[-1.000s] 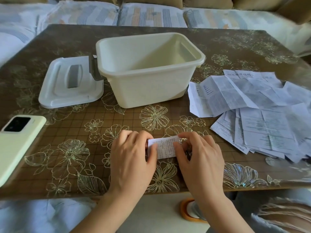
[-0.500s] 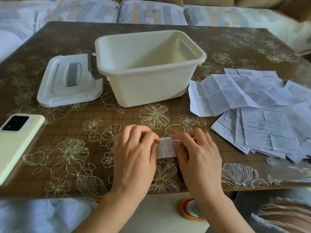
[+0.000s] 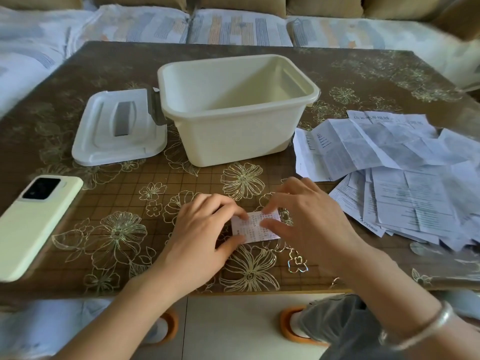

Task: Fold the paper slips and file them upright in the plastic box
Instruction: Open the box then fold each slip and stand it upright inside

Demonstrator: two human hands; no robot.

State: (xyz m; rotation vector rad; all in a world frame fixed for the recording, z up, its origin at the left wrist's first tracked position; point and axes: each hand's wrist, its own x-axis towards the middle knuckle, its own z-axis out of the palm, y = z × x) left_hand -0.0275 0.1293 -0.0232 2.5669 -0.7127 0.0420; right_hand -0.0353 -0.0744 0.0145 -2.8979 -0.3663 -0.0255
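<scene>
The table (image 3: 363, 74) fills the frame, with the open box (image 3: 233, 136) at upper centre showing nothing inside. A pile (image 3: 402, 178) of flat papers lies at right. At lower centre I am mid-fold: my left hand (image 3: 205, 235) pinches the slip (image 3: 255, 229) by its left edge, and my right hand (image 3: 306, 224) presses it flat with straight fingers. Next, I judge, I should sharpen the crease, then stand it in the box.

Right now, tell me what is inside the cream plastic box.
Bare inner walls show in the cream plastic box; nothing pokes up. Its near wall hides most of the floor.
</scene>
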